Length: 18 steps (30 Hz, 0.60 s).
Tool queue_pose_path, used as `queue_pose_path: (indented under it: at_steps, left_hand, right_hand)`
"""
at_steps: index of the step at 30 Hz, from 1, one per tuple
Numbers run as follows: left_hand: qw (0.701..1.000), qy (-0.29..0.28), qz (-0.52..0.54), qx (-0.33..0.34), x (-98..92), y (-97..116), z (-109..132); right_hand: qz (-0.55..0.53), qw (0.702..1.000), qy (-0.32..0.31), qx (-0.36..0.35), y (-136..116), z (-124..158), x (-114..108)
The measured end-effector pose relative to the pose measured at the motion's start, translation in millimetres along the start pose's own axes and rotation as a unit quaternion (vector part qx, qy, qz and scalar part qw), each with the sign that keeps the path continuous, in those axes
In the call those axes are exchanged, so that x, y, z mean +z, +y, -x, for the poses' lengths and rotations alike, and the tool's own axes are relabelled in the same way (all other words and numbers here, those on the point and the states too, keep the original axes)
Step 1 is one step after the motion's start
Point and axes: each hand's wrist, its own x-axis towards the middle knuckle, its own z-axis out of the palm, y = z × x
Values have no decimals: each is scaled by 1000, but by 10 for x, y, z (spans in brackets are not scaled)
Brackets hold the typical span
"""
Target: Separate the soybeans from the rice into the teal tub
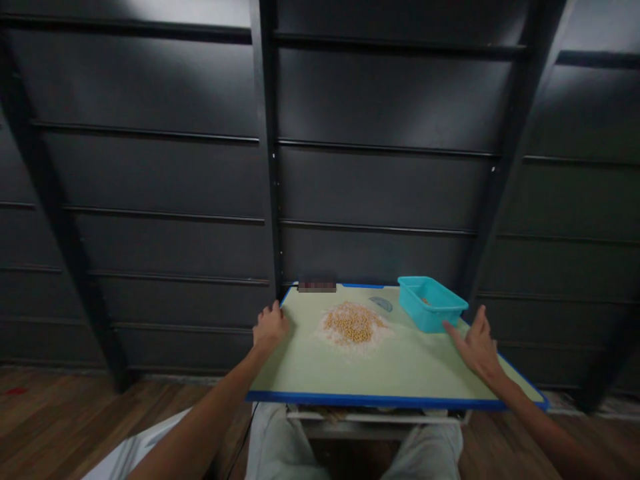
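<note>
My left hand (271, 326) rests on the left edge of the table (310, 373), its fingers partly bent and nothing seen in them. At the right side, my right hand (477, 347) is open, thumb apart from the fingers. Its thumb tip is at the near right corner of a turquoise plastic basket (429, 316); whether it presses on it I cannot tell. Inside the basket a few yellowish bits (425, 301) show. Between my hands lies a pile of yellow soybeans (355, 327) mixed with pale grains that look like rice. A grey, translucent half-round piece (381, 304) lies behind the pile.
Along the far left table edge is a dark, blurred-out object (317, 286). Blue trim (400, 402) borders the tabletop. A dark panelled wall (375, 187) stands behind it. My legs (285, 443) are under the table, and a white object (135, 450) is at lower left.
</note>
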Motion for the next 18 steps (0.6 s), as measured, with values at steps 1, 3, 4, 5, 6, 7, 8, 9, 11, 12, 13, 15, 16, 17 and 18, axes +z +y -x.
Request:
queue_pose_path:
  at_steps: [1, 3, 4, 5, 6, 7, 8, 9, 11, 12, 13, 15, 16, 17, 18]
  left_hand:
    - [1000, -5, -1, -28, -5, -8, -7]
    - [997, -23, -1, -75, -3, -20, -36]
    - [995, -38, 1, -89, 4, -26, -58]
    - [994, -56, 5, -96, 13, -34, -85]
    - [992, -73, 9, -98, 25, -43, -115]
    - [991, -90, 14, -99, 36, -53, -146]
    - [990, -100, 18, -98, 48, -65, -177]
    - [989, -106, 21, -98, 59, -76, -206]
    - [989, -110, 27, -98, 74, -90, -251]
    - [988, -112, 30, -98, 78, -92, -266]
    - [988, -115, 32, -100, 81, -90, -276]
    - [987, -117, 33, -103, 83, -76, -283]
    - [987, -116, 32, -106, 83, -67, -282]
    - [988, -114, 32, -103, 83, -58, -280]
    - [988, -114, 30, -102, 84, -51, -278]
  right_hand:
    - [36, 999, 0, 29, 63, 0, -29]
    - [114, 990, -9, 87, 151, -13, -57]
    - [147, 982, -28, 116, 174, -24, -58]
    - [171, 973, -60, 140, 183, -37, -54]
    - [185, 966, -98, 154, 184, -52, -50]
    - [191, 962, -116, 159, 180, -68, -49]
    - [195, 959, -127, 161, 177, -85, -53]
    - [196, 958, -133, 159, 178, -104, -66]
    - [193, 959, -143, 152, 202, -147, -115]
    - [188, 959, -152, 147, 224, -174, -147]
    - [182, 960, -160, 141, 250, -203, -180]
    - [172, 962, -165, 134, 303, -266, -236]
    - [170, 963, -160, 136, 326, -297, -254]
    - [166, 965, -152, 136, 345, -327, -263]
    - [159, 969, -140, 131, 361, -353, -265]
